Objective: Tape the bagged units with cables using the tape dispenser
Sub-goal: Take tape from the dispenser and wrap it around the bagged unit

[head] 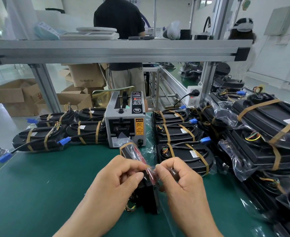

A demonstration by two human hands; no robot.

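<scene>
Fingers [137,177] of left hand [117,178] and right hand [180,180] pinch the bagged unit [132,155], tan tape [126,144] round its far end.

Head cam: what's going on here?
A person is mid-taping one bagged unit. The left hand and right hand both hold it at the green bench, thumbs and fingers pinching a thin clear strip at its near end; tape or bag film, can't tell. One tape band already wraps its far end. The dispenser stands just behind. Rows of finished units, two bands each, lie on both sides of it.
</scene>
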